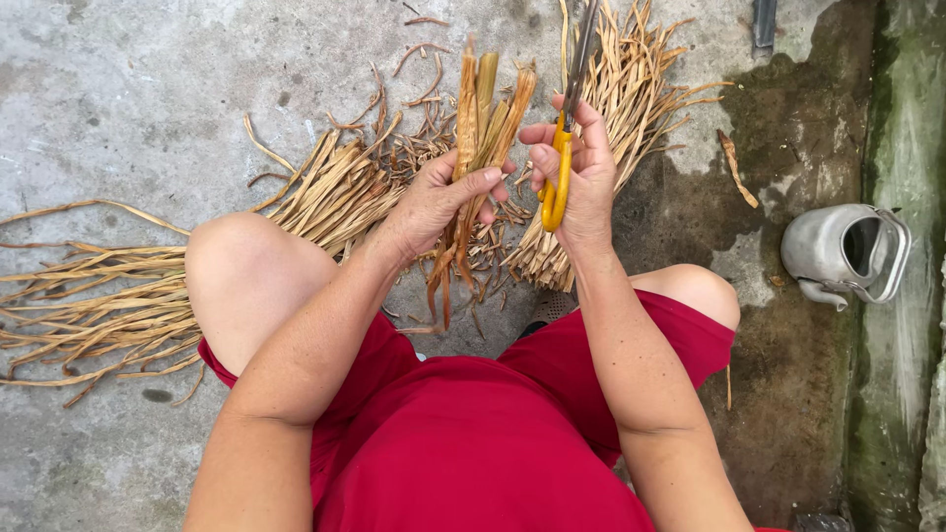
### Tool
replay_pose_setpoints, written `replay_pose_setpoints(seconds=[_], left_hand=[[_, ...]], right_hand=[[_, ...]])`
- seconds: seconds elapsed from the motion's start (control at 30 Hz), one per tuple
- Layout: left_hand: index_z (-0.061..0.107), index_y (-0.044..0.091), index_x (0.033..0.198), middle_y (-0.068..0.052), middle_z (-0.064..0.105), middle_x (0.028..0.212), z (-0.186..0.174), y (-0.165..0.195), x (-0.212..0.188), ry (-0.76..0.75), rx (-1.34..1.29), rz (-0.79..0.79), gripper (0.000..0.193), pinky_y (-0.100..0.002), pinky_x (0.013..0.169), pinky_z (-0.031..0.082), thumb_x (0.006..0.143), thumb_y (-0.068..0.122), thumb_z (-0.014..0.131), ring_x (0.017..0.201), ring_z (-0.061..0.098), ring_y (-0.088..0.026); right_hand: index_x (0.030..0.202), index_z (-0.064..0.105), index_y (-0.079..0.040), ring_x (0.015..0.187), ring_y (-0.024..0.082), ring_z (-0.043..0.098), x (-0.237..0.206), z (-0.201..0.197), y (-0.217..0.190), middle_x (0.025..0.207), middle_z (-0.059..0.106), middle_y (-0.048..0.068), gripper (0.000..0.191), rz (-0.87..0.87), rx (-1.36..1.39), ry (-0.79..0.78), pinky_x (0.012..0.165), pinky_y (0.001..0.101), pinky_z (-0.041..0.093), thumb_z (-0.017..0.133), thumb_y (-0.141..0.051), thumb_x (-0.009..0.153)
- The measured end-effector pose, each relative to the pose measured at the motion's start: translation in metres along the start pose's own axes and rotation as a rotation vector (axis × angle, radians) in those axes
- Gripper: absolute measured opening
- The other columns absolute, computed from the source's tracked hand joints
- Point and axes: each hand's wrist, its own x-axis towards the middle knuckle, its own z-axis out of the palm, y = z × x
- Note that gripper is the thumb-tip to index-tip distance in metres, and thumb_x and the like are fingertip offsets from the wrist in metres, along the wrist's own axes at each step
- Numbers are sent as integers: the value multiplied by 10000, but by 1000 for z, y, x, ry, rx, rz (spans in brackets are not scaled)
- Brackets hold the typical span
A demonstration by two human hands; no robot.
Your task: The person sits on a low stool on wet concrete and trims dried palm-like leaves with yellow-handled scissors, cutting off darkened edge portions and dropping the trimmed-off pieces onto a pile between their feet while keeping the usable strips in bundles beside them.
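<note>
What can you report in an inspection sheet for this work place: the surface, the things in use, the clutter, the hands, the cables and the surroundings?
Surface: concrete floor, grey, with a dark damp patch at the right.
Job's things: bunch of dried stalks held upright; scissors with yellow handles, blades pointing away.
Clutter: short curled trimmings lie around the piles; one stray strip on the damp patch.
Hands: left hand grips the bunch; right hand holds the scissors.
Cables: nothing seen.
Surroundings: long stalks at the left, a cut pile behind the scissors, a metal kettle on its side, mossy edge at the right.
</note>
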Motion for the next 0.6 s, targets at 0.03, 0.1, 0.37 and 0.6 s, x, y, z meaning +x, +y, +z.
replay_pose_setpoints(seconds=[0.03, 0.1, 0.37, 0.6], left_hand=[[654, 12, 1268, -45, 720, 923, 1, -2, 2, 17, -3, 9, 356, -230, 617, 563, 996, 235, 710, 686, 666, -92], [662, 18, 1252, -51, 725, 925, 2, -7, 7, 26, 70, 55, 353, -232, 612, 568, 983, 238, 725, 674, 656, -89], [650, 52, 1278, -87, 741, 981, 7, -12, 8, -27, 44, 15, 321, -241, 644, 583, 1037, 264, 665, 713, 667, -93], [654, 45, 1241, -98, 761, 1031, 8, -8, 8, 48, 68, 4, 311, -254, 656, 614, 981, 211, 698, 729, 713, -114]], right_hand=[[1483, 465, -73, 749, 67, 612, -1, 0, 2, 1100, 707, 101, 595, -5, -6, -3, 654, 196, 518, 766, -49, 970], [1484, 457, -74, 771, 69, 615, 0, 0, 5, 1099, 695, 88, 612, -12, 9, 7, 661, 201, 519, 773, -31, 961], [1429, 492, -58, 699, 106, 611, 7, -2, 5, 941, 658, 50, 538, -46, -12, 57, 628, 233, 524, 751, 19, 965], [1406, 502, -59, 717, 108, 627, 6, -3, 4, 919, 646, 41, 493, -7, 15, 31, 624, 234, 528, 728, 18, 974]])
